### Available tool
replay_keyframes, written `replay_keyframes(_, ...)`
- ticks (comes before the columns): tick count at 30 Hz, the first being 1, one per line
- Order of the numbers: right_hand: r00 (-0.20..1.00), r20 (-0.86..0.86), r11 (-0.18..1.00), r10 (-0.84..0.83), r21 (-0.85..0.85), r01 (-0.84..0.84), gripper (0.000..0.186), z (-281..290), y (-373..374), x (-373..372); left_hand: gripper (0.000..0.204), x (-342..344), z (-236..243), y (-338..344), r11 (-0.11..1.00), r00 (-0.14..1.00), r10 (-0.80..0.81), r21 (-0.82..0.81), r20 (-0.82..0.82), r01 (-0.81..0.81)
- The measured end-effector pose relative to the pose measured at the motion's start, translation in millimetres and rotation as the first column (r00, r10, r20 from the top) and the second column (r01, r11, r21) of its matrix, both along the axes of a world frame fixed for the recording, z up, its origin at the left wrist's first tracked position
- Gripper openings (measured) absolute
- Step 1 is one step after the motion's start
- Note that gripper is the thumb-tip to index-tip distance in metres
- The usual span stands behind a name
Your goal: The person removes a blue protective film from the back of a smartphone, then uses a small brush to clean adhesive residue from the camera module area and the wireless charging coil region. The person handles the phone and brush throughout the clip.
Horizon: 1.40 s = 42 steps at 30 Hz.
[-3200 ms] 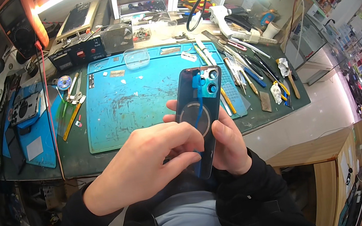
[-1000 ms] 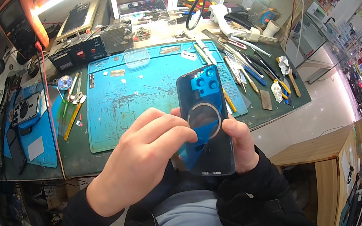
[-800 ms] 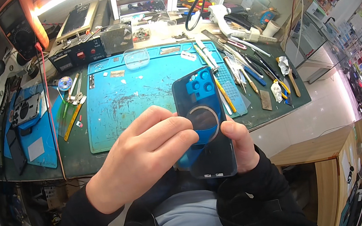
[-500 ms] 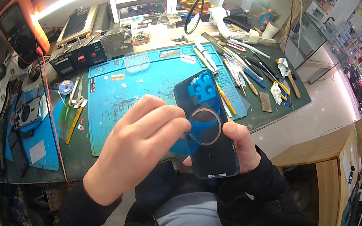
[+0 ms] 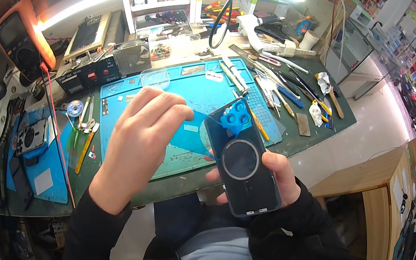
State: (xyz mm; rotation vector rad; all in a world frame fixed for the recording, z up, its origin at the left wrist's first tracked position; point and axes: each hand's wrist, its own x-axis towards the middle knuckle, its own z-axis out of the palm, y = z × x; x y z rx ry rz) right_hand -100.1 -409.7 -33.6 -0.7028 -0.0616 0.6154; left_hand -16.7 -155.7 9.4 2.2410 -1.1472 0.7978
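Observation:
A dark phone back or case [image 5: 245,192] with a ring on it stands upright in my right hand [image 5: 284,176], thumb on its right edge and fingertips showing at its left edge. At its top is a camera block [image 5: 235,117] with blue over it. My left hand [image 5: 139,143] is left of the phone, fingers pinched on a thin, see-through blue film [image 5: 196,138]. That film stretches from my fingertips to the phone's upper part, peeled off around the ring. The pinch itself is partly hidden.
A blue work mat [image 5: 131,126] covers the bench's middle, with a clear tray [image 5: 155,78] at its back. Several tools, including a brush [image 5: 336,101], lie right. Another phone part [image 5: 35,136] and a solder spool [image 5: 74,108] lie left. An orange multimeter [image 5: 24,42] stands behind.
My left hand has moved up and left, pulling the blue film off the ring area, which now shows bare. The phone has shifted slightly down in my right hand.

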Motion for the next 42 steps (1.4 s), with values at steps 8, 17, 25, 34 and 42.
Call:
replay_keyframes(8, 0.998, 0.021, 0.998, 0.063, -0.006, -0.063, 0.084, -6, -1, -1, 0.017, -4, 5, -15, 0.998, 0.997, 0.065, 0.023, -0.028, -0.065)
replay_keyframes(17, 0.994, -0.012, 0.995, 0.104, 0.007, -0.104, 0.075, -6, -4, -4, 0.018, 11, 20, -28, 0.997, 0.96, -0.059, 0.068, 0.274, 0.042)
replay_keyframes(25, 0.995, -0.045, 0.996, 0.086, 0.007, -0.086, 0.07, -2, -3, -6, 0.018, 14, 25, -32, 0.99, 0.903, -0.055, 0.141, 0.426, -0.006)
replay_keyframes(34, 0.993, -0.071, 0.995, 0.093, 0.038, -0.09, 0.067, -4, -6, -7, 0.014, 23, 20, -34, 0.985, 0.963, -0.047, 0.172, 0.265, 0.0)
replay_keyframes(42, 0.996, -0.052, 0.995, 0.069, 0.069, -0.066, 0.069, -6, -18, -4, 0.034, 1, 25, -33, 0.99, 0.968, -0.136, -0.058, -0.213, 0.126)
